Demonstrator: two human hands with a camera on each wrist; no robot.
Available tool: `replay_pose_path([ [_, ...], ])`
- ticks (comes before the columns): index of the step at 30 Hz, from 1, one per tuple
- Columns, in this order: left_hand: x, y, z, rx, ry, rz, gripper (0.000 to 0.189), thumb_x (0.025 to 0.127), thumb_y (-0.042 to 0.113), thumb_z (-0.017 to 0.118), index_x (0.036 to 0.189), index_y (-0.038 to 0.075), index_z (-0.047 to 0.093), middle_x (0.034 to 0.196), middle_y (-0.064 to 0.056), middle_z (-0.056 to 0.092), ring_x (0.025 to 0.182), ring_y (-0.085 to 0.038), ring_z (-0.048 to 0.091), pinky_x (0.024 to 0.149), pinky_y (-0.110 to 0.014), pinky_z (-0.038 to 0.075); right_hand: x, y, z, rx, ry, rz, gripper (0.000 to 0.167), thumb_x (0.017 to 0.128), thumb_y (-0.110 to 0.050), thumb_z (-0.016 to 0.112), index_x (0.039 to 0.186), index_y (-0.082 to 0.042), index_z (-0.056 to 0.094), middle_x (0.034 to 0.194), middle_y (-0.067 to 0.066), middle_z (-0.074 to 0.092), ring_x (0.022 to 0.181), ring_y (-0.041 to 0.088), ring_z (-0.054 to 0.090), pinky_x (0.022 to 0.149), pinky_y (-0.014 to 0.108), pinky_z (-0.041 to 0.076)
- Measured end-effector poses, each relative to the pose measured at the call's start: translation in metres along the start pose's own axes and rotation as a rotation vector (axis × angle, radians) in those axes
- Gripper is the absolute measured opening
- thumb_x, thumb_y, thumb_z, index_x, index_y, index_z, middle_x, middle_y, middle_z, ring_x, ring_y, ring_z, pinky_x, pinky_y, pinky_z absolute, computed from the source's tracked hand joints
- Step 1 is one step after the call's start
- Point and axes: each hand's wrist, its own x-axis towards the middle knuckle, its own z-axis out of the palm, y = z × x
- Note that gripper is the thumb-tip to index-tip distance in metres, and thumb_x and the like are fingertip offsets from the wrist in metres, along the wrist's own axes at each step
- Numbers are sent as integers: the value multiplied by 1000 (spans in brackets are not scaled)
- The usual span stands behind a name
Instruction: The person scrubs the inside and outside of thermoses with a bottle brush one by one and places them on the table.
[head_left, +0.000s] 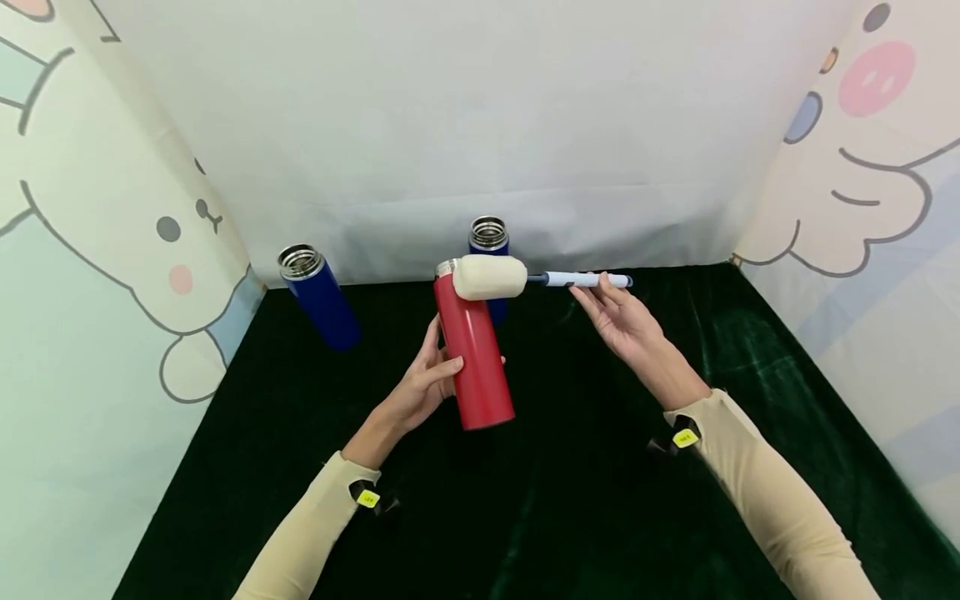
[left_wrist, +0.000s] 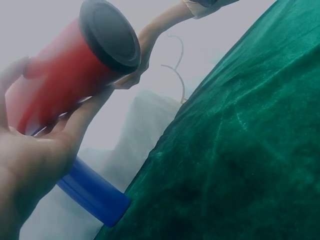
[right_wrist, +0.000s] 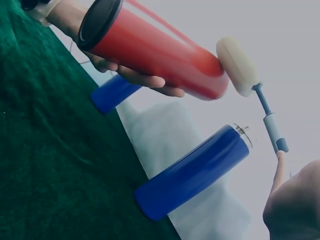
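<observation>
My left hand grips a red bottle round its middle and holds it up, tilted, above the dark green cloth. Its steel mouth points up and away. The dark base faces the camera in the left wrist view. A bottle brush with a cream sponge head lies level across the bottle's upper end, partly hiding the mouth. Whether sponge and bottle touch, I cannot tell. Between thumb and fingertips, my right hand pinches the brush's pale handle near its far end.
One blue bottle without a lid stands on the cloth at the back left. Another blue bottle stands behind the red one, partly hidden by the sponge. White fabric walls with cartoon prints enclose the back and sides.
</observation>
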Motion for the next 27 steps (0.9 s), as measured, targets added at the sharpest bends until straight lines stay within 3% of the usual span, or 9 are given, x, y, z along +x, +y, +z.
replay_pose_path([
  [3,3,0,-1,-17,-13,16,86,105,15,53,161,45,-4,159,-18,31,129,-27,63,96,-45,59,0,0,-1,-34,-20,-6,34,98,-4,61,128,-16,52,140,5,53,152,11,35,116,34,44],
  [6,3,1,-1,-36,-12,35,85,106,14,51,161,46,-5,158,-15,33,130,-26,61,97,-45,58,-1,1,-4,-80,-42,2,23,99,-5,60,120,-14,52,130,8,58,140,16,52,115,35,46],
  [11,2,5,-4,-57,55,61,84,106,12,49,161,46,-5,155,-8,33,126,-21,62,95,-41,59,-7,2,-14,-144,-68,49,21,102,-6,57,119,-15,50,123,8,61,114,26,68,111,36,50],
  [15,2,6,-6,-63,113,76,80,107,12,47,161,48,-1,157,-4,28,125,-18,60,95,-39,57,-16,1,-25,-225,-62,69,21,103,-9,55,121,-18,48,128,4,57,114,23,67,108,36,53],
  [18,2,5,-8,-79,150,89,77,109,13,43,161,50,0,160,-5,25,127,-18,57,97,-39,57,-23,-1,-34,-298,-47,84,20,104,-11,53,122,-19,46,131,2,54,123,20,61,107,35,53],
  [23,0,3,-8,-94,185,65,69,112,17,35,161,47,-4,163,-9,21,128,-16,58,94,-39,59,-32,-4,-45,-353,-31,105,43,106,-13,52,141,-28,33,134,1,50,143,14,39,109,32,51],
  [27,-2,2,-8,-56,174,44,68,113,19,33,161,45,-7,161,-9,27,125,-16,62,88,-41,62,-34,-6,-49,-357,-25,116,52,106,-13,53,147,-30,26,133,1,52,131,15,52,109,32,52],
])
